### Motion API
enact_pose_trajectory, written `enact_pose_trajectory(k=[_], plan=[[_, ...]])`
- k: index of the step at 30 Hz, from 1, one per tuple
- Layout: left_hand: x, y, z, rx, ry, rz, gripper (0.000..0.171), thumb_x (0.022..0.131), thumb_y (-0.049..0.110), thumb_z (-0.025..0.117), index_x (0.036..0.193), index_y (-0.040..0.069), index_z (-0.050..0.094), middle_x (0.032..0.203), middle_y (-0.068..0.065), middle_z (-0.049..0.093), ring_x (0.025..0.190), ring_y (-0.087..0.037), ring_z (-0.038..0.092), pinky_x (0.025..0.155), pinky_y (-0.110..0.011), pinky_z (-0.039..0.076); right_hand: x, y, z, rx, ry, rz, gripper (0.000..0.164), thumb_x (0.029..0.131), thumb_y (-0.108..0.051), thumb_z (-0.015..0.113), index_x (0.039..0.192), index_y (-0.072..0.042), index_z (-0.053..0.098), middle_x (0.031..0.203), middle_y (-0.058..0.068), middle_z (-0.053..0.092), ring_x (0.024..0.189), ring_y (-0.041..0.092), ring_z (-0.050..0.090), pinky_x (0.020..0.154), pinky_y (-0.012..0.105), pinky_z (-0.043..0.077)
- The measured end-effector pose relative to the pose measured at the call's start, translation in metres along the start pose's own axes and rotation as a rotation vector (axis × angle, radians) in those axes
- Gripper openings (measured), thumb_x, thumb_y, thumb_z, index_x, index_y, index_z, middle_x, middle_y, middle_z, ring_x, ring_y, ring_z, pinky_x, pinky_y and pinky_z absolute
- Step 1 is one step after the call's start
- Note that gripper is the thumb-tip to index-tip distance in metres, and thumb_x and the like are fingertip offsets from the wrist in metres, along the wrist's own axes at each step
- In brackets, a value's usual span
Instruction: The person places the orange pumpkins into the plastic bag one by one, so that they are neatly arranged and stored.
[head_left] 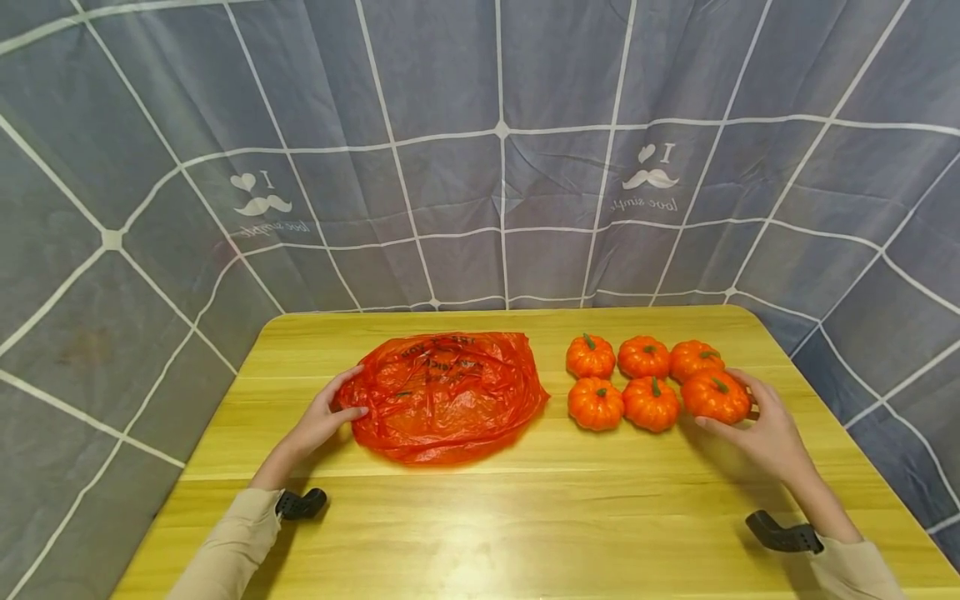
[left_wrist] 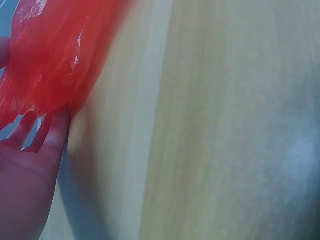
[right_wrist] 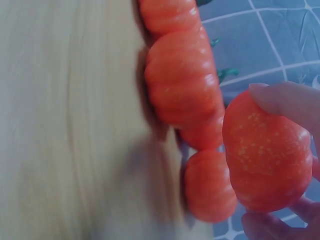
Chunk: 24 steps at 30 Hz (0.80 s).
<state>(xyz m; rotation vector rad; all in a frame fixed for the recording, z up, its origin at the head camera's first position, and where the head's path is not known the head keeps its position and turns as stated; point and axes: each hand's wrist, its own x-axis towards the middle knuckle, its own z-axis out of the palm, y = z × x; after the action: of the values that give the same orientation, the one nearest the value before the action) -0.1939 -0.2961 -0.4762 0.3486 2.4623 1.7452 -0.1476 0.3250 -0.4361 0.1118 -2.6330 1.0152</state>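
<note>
A crinkled red plastic bag [head_left: 450, 400] with dark print lies on the left half of the table. My left hand [head_left: 326, 417] grips its left end, thumb on the near side and fingers partly hidden by the film; in the left wrist view the fingertips [left_wrist: 57, 125] go up against the bag [left_wrist: 60, 55]. My right hand [head_left: 772, 433] holds a small orange pumpkin [head_left: 715, 397] between thumb and fingers, raised off the table. Its speckled underside shows in the right wrist view, where the pumpkin [right_wrist: 265, 155] sits in front of the others.
Several more small pumpkins [head_left: 651, 404] with green stems stand in two rows right of the bag. The pale wooden table [head_left: 480, 533] ends at a grey-blue curtain [head_left: 450, 192] with white lines, which hangs behind and along both sides. Black wrist mounts [head_left: 300, 504] sit on both wrists.
</note>
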Motion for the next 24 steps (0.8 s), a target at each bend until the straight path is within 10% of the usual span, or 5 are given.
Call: enact_pose_trajectory(k=[13,21,24], plan=[[0.001,-0.002,0.002,-0.011,0.023,-0.030,0.070,0.090,0.003,0.060,0.149,-0.002,0.024,0.155,-0.027,0.020,0.140,-0.043,0.025,0.092,0.001,0.030,0.013,-0.042,0.013,0.018,0.066,-0.081,0.082,0.067,-0.018,0.087,0.138,-0.003,0.048,0.124,0.023,0.051,0.104,0.013,0.041,0.077,0.005,0.033],[0.001,-0.002,0.004,-0.022,0.034,-0.030,0.071,0.090,0.002,0.060,0.150,-0.003,0.022,0.156,-0.026,0.020,0.140,-0.043,0.025,0.091,0.001,0.030,0.024,-0.067,0.029,0.080,-0.013,-0.060,0.083,0.070,-0.023,0.085,0.140,-0.006,0.044,0.136,0.025,0.044,0.122,0.042,0.041,0.094,0.058,0.036],[0.001,0.000,0.004,-0.026,0.038,-0.030,0.071,0.090,0.002,0.060,0.150,-0.003,0.022,0.156,-0.026,0.020,0.141,-0.043,0.024,0.091,0.001,0.030,0.027,-0.075,0.037,0.114,-0.043,-0.061,0.083,0.071,-0.024,0.084,0.141,-0.007,0.043,0.137,0.023,0.044,0.122,0.040,0.042,0.093,0.062,0.037]])
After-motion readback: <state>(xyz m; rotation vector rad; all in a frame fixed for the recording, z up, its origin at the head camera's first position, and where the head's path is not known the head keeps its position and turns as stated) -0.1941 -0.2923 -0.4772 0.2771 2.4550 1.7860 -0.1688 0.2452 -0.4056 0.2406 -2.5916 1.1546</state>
